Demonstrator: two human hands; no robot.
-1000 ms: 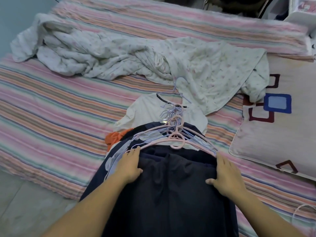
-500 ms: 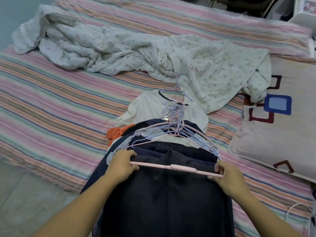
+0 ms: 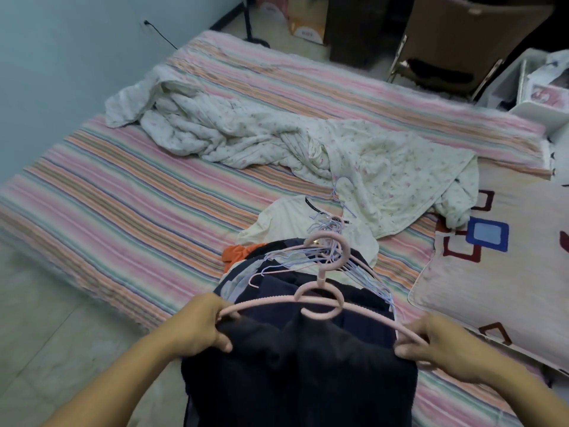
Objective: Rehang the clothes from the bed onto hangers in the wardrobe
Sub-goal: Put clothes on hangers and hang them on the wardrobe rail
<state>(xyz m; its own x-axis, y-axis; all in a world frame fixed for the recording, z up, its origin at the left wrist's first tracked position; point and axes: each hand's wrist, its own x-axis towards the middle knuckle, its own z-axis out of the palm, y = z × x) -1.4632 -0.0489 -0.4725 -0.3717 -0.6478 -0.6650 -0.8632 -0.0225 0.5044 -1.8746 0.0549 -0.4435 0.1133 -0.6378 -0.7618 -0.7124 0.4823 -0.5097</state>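
Note:
A pink hanger (image 3: 320,298) is lifted above the bed's near edge with a dark garment (image 3: 301,374) hanging from it. My left hand (image 3: 200,329) grips the hanger's left end together with the dark cloth. My right hand (image 3: 431,343) pinches the right end and the cloth there. Beyond the hanger lies a pile of clothes: dark blue pieces (image 3: 277,272), an orange piece (image 3: 237,252) and a white shirt (image 3: 289,217), with a bundle of thin lilac hangers (image 3: 326,251) on top. The wardrobe is out of view.
The striped bed (image 3: 123,204) carries a crumpled floral blanket (image 3: 277,140) across its middle and a patterned pillow (image 3: 505,260) at the right. Pale floor tiles (image 3: 46,318) lie at the lower left. A chair (image 3: 462,44) and white boxes (image 3: 538,97) stand beyond the bed.
Both hands closed on the ends of the pink hanger and raised it with the dark garment off the pile. My view tilted up, showing more of the room.

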